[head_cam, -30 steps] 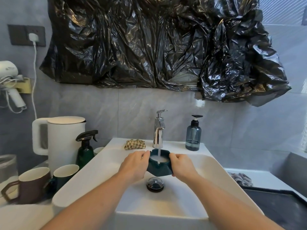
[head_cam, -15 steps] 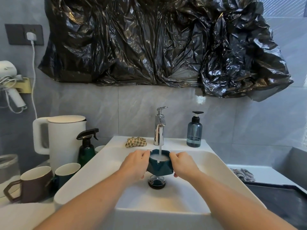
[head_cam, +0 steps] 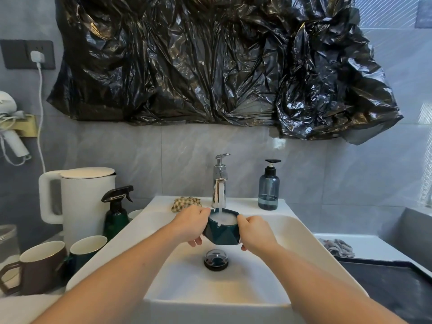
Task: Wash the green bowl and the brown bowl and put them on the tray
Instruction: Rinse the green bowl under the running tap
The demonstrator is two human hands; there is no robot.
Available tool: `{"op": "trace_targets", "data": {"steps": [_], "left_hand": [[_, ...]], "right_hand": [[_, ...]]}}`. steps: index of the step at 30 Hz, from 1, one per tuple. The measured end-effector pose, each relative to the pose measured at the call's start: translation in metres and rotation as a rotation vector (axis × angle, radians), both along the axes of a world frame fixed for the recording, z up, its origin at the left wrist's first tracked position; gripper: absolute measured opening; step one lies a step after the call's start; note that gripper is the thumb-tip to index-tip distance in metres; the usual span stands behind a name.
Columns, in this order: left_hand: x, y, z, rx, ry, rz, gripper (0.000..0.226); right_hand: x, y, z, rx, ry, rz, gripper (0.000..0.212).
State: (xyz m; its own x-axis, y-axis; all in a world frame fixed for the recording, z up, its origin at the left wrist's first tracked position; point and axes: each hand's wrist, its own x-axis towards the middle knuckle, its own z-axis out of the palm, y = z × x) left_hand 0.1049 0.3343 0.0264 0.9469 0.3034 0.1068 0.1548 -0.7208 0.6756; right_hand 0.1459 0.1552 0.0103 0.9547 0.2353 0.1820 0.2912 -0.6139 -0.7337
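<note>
Head view: at the sink [head_cam: 301,232], 2 hands hold the green bowl [head_cam: 222,233] under the running tap [head_cam: 219,183]. The left hand [head_cam: 190,224] clasps its 9 o'clock side, the right hand [head_cam: 253,233] its 3 o'clock side. The bowl is brimming; keeping it level should limit splashing. A dark tray [head_cam: 383,286] waits at 4 o'clock.

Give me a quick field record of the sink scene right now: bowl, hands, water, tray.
green bowl: held upright over the sink, under the tap, filling with water
left hand: grips the bowl's left side
right hand: grips the bowl's right side
water: running into the bowl
tray: dark, right of the sink, no bowl on it
brown bowl: not identifiable in view
</note>
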Motion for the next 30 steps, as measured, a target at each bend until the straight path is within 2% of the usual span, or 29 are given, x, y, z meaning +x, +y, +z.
{"op": "trace_targets", "data": {"steps": [13, 30], "left_hand": [[-0.005, 0.004, -0.025, -0.095, -0.023, 0.003, 0.044], [-0.005, 0.004, -0.028, -0.105, -0.019, 0.005, 0.043]], "right_hand": [[0.004, 0.003, -0.004, -0.062, 0.028, -0.017, 0.047], [0.004, 0.002, -0.005, -0.045, 0.027, 0.011, 0.048]]}}
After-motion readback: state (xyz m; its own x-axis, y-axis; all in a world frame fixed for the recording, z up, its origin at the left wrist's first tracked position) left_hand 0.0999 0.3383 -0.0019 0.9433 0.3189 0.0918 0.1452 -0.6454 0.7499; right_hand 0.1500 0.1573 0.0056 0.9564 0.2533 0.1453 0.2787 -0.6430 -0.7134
